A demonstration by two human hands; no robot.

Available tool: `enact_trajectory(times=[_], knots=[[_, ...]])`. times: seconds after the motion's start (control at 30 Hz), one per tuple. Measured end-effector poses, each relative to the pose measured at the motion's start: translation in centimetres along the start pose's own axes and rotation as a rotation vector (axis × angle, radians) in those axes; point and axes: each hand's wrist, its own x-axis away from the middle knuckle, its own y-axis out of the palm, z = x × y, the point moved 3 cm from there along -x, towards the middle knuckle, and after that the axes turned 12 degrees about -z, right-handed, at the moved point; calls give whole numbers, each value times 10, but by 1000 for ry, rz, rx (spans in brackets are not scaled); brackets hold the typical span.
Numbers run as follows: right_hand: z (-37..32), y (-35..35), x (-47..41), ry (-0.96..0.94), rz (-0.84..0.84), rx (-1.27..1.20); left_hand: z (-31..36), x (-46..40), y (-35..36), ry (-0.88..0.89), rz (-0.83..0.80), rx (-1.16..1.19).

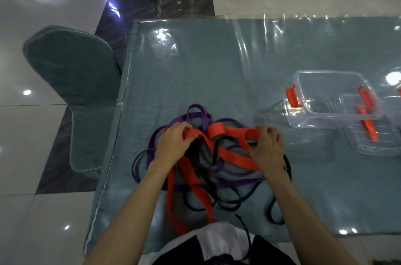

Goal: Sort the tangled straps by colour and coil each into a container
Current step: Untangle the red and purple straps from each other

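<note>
Orange strap [230, 155] lies tangled with purple strap [196, 116] and black strap [219, 197].

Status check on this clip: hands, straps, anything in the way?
Left hand and right hand both gripping orange strap. Purple strap, black strap tangled through it. Containers hold no straps.

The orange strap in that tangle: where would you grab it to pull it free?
Probably at the small rolled end of the orange strap, coming from above. It sits on top of the purple strap and black cord, between the left hand and right hand.
</note>
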Motion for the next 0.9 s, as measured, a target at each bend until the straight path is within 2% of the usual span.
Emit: enact_trajectory(times=[0.2,0.27,0.33,0.43,0.53,0.63,0.73,0.83,0.9], knots=[[-42,15,0,-439,104,-7,6,3,-31,-102,196,385],[-54,25,-1,-557,4,-73,4,2,-42,-153,219,428],[-62,34,-3,-621,-188,-185,-1,2,-47,-209,207,452],[-67,51,0,-611,-452,-175,-10,5,-46,-344,136,488],[-65,65,4,-544,-567,-89,-17,14,-46,-468,17,506],[-59,70,3,-511,-498,-117,-17,27,-47,-569,-120,530],[-48,60,5,-434,-278,-209,-14,46,-48,-611,-209,626],[-41,52,19,-423,-141,-296,-5,60,-48,-620,-232,867],[-45,51,35,-526,-170,-261,4,66,-48,-582,-230,1069]])
